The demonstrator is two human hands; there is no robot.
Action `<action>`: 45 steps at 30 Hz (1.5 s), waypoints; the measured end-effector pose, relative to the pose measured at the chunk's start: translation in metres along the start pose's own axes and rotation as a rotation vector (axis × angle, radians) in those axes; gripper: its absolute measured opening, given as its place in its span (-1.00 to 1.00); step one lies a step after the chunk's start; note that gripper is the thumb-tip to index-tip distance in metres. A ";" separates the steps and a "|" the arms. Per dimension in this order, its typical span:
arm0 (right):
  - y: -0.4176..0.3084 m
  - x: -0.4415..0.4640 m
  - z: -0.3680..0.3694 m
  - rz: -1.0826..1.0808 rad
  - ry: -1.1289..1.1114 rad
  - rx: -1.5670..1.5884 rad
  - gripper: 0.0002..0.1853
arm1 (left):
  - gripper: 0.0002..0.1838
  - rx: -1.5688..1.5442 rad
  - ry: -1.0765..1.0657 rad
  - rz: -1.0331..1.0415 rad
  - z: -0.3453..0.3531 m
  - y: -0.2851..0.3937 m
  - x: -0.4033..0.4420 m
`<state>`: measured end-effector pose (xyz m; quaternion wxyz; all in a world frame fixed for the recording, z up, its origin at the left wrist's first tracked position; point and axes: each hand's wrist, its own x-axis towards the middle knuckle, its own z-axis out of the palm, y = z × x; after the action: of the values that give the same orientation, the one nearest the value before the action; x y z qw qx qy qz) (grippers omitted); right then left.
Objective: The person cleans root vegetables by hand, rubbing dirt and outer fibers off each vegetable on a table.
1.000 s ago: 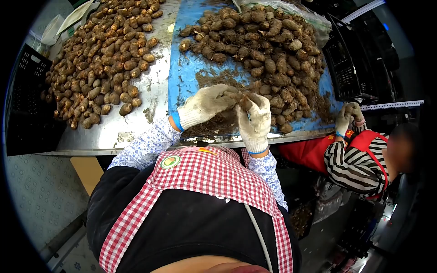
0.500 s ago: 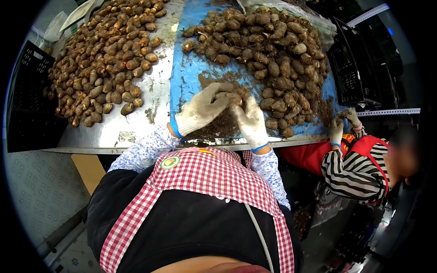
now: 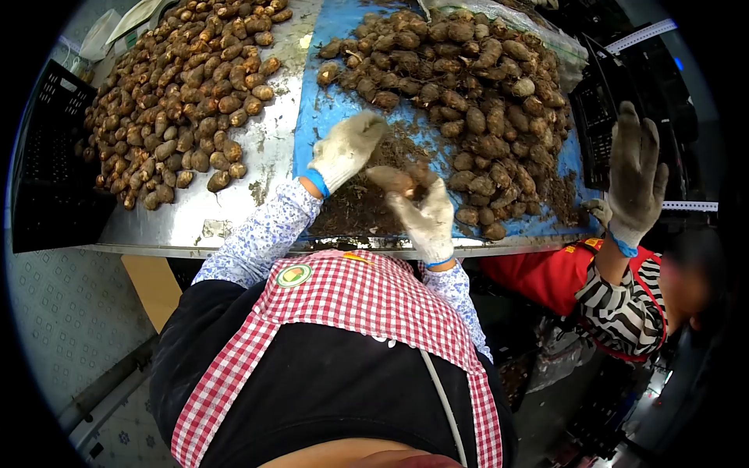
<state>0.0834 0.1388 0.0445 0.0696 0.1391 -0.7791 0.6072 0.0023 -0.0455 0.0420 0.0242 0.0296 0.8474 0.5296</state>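
Note:
My right hand (image 3: 427, 222), in a pale knit work glove, is closed around a brown taro (image 3: 392, 181) above the soil-strewn blue sheet. The taro points towards my left hand, and its edges are smeared by motion. My left hand (image 3: 349, 148), gloved too, hangs up and to the left, apart from the taro. Its fingers are curled in; whatever they may hold is hidden. Right of my hands lies a heap of hairy, soil-covered taros (image 3: 484, 117). Across the metal tabletop at left spreads a pile of cleaner taros (image 3: 179, 109).
The blue sheet (image 3: 312, 148) covers the table's right half. Loose soil and root fibres (image 3: 351, 207) lie under my hands. Black crates (image 3: 51, 164) flank the table. A co-worker's raised gloved hand (image 3: 636, 175) is at far right, beside another black crate (image 3: 605, 117).
My left hand has pulled away up and left from the taro, which stays in my right hand and shows more now. The co-worker's hand has risen, fingers stretched out.

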 end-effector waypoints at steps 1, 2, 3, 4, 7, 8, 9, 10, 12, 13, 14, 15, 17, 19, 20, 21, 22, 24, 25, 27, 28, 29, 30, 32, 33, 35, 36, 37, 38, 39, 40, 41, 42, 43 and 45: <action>0.004 -0.001 -0.002 0.067 0.029 0.171 -0.46 | -0.65 0.030 0.090 0.109 -0.003 0.002 -0.004; 0.008 -0.003 -0.005 0.135 0.059 0.339 -0.46 | -0.64 0.069 0.125 0.204 -0.003 -0.004 -0.004; 0.003 -0.002 -0.011 0.166 0.044 0.303 -0.46 | -0.63 0.109 0.160 0.300 -0.002 -0.011 -0.004; 0.003 -0.003 -0.014 0.116 0.053 0.122 -0.46 | -0.61 0.150 0.197 0.396 -0.002 -0.015 -0.003; 0.012 -0.005 -0.009 0.058 0.091 0.123 -0.47 | -0.61 -0.097 -0.140 0.209 0.004 -0.005 -0.020; 0.012 -0.005 -0.009 0.077 0.073 0.019 -0.47 | -0.60 -0.179 -0.252 0.146 0.006 0.003 -0.029; 0.007 -0.005 -0.009 0.097 0.056 -0.083 -0.48 | -0.60 -0.259 -0.365 0.082 0.007 0.011 -0.037; 0.002 -0.005 -0.008 0.119 0.041 -0.185 -0.49 | -0.60 -0.338 -0.480 0.016 0.005 0.017 -0.043; -0.004 0.001 -0.006 0.021 0.068 -0.230 -0.58 | -0.60 -0.319 -0.391 0.013 0.000 0.024 -0.050; -0.004 0.004 -0.007 -0.141 0.092 -0.343 -0.61 | -0.61 -0.287 -0.321 0.026 0.004 0.022 -0.051; -0.003 0.005 -0.009 -0.295 0.112 -0.464 -0.64 | -0.61 -0.260 -0.254 0.037 0.009 0.020 -0.053; 0.000 0.005 -0.008 -0.327 0.187 -0.547 -0.73 | -0.59 -0.284 -0.234 0.029 0.015 0.014 -0.049; -0.007 0.006 -0.010 -0.230 0.199 -0.620 -0.80 | -0.64 -0.518 -0.302 -0.196 0.011 0.016 -0.052; 0.000 0.004 -0.016 -0.026 0.094 -0.681 -0.74 | -0.66 -0.737 -0.171 -0.221 -0.005 0.000 -0.050; 0.007 0.000 -0.021 -0.019 0.037 -0.789 -0.74 | -0.65 -0.713 -0.050 -0.331 -0.019 0.006 -0.047; 0.018 -0.007 -0.026 -0.012 -0.023 -0.898 -0.74 | -0.63 -0.934 0.004 -0.362 -0.034 -0.009 -0.038; 0.031 -0.013 -0.033 -0.007 -0.086 -1.007 -0.73 | -0.61 -1.157 0.061 -0.391 -0.055 -0.033 -0.021; 0.063 -0.028 -0.053 -0.045 0.053 -1.013 -0.78 | -0.53 -1.411 0.292 -0.199 -0.117 -0.092 0.018; 0.079 -0.033 -0.065 -0.012 0.242 -0.852 -0.80 | -0.49 -1.910 -0.014 -0.074 -0.148 -0.084 0.019; 0.099 -0.036 -0.094 0.050 0.479 -0.697 -0.80 | -0.47 -2.289 -0.284 0.258 -0.191 -0.038 0.009; 0.107 -0.034 -0.112 0.081 0.534 -0.709 -0.77 | -0.47 -2.193 -0.197 0.430 -0.197 -0.027 0.000; 0.113 -0.032 -0.126 0.114 0.591 -0.720 -0.74 | -0.51 -2.149 -0.110 0.364 -0.208 -0.052 0.010; 0.079 -0.020 -0.119 0.345 0.606 -0.773 -0.66 | -0.56 -2.100 -0.029 0.294 -0.219 -0.077 0.019; 0.069 0.000 -0.114 0.615 0.614 -0.941 -0.49 | -0.63 -2.234 -0.331 0.280 -0.191 -0.071 0.029; 0.074 0.010 -0.114 0.682 0.586 -0.880 -0.43 | -0.67 -2.297 -0.471 0.194 -0.174 -0.067 0.029; 0.100 0.022 -0.115 0.681 0.585 -0.835 -0.39 | -0.66 -1.873 0.117 -0.175 -0.123 -0.042 0.025; 0.104 0.023 -0.117 0.684 0.598 -0.685 -0.43 | -0.68 -1.195 0.004 0.012 -0.095 -0.038 0.019; 0.105 0.022 -0.118 0.686 0.609 -0.535 -0.48 | -0.64 -1.204 -0.004 -0.137 -0.064 -0.043 0.019; 0.105 0.021 -0.118 0.686 0.617 -0.386 -0.52 | -0.55 -0.541 -0.121 0.042 -0.047 -0.011 0.000; 0.099 0.018 -0.113 0.667 0.536 -0.248 -0.60 | -0.52 -0.574 -0.225 -0.053 -0.027 0.001 -0.003; 0.091 0.012 -0.107 0.610 0.492 -0.048 -0.59 | -0.48 -0.605 -0.331 -0.149 -0.007 0.007 -0.004; 0.066 0.009 -0.097 0.662 0.474 -0.009 -0.58 | -0.46 -0.524 -0.386 -0.102 0.014 0.011 -0.006; 0.044 0.007 -0.085 0.709 0.456 0.028 -0.56 | -0.44 -0.444 -0.439 -0.051 0.033 0.010 -0.008; 0.048 0.002 -0.067 0.551 0.478 -0.026 -0.55 | -0.45 -0.486 -0.455 -0.069 0.043 0.010 -0.011; 0.037 0.000 -0.038 0.245 0.429 -0.099 -0.51 | -0.52 -0.729 -0.501 -0.164 0.066 0.004 -0.015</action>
<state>0.0704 0.1835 0.0199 0.1658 -0.0921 -0.7865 0.5877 0.0222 0.0144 0.0171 0.2795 0.0791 0.5729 0.7664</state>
